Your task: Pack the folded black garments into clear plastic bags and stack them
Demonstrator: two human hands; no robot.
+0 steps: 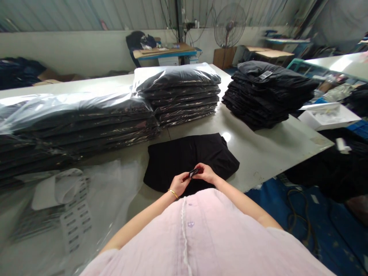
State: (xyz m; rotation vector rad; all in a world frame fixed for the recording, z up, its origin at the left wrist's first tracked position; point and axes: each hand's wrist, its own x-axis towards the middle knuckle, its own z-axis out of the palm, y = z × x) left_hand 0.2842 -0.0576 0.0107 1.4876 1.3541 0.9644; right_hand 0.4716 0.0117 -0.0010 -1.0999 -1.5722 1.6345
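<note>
A folded black garment (172, 157) lies flat on the table in front of me. Over its near edge, my left hand (179, 184) and my right hand (207, 173) meet, their fingertips closed on a small black-and-white tag (193, 173). The left hand, with a gold bangle at the wrist, pinches the tag's left end, while the right fingers grip its other end. Whether the tag is attached to the garment is hidden by my fingers. To the left, a strip of printed stickers (75, 226) rests on clear plastic bags (115, 191).
Plastic-wrapped garment stacks (184, 92) (86, 122) line the table's far and left sides. A pile of unwrapped black garments (267, 96) stands at the back right. Beyond the right table edge are a white box (330, 117) and dark cloth (324, 168). A fan (229, 27) stands behind.
</note>
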